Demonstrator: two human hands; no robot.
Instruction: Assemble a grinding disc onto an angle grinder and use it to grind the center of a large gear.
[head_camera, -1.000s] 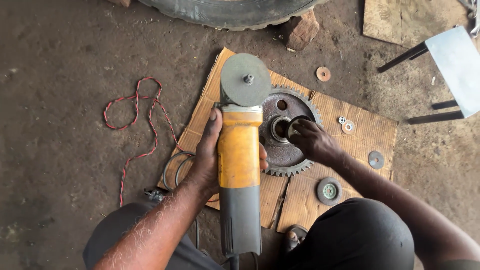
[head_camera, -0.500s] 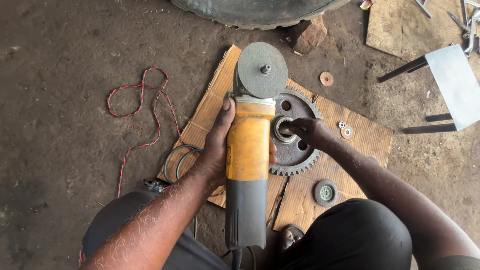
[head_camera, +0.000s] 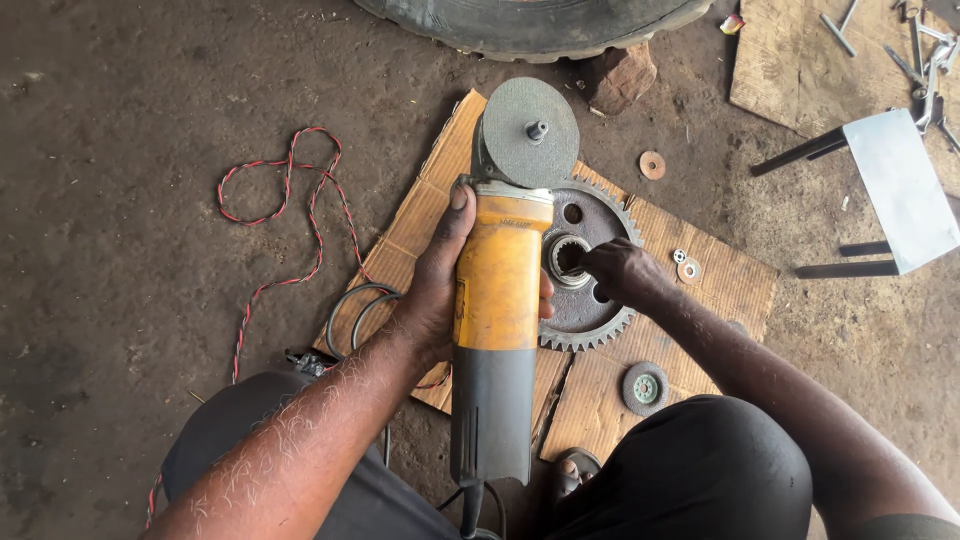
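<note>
At frame centre, the yellow angle grinder (head_camera: 497, 300) sits gripped in the left hand (head_camera: 432, 290), disc up. The right hand (head_camera: 618, 270) pinches at the hub of the gear (head_camera: 590, 262) on cardboard (head_camera: 720, 290), 1 red-black wire (head_camera: 290, 210) at left.

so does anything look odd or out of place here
Mildly: the yellow angle grinder, gripped by the left hand, points its grey disc face up with no guard visible. Small washers lie scattered off the cardboard sheet.
</note>
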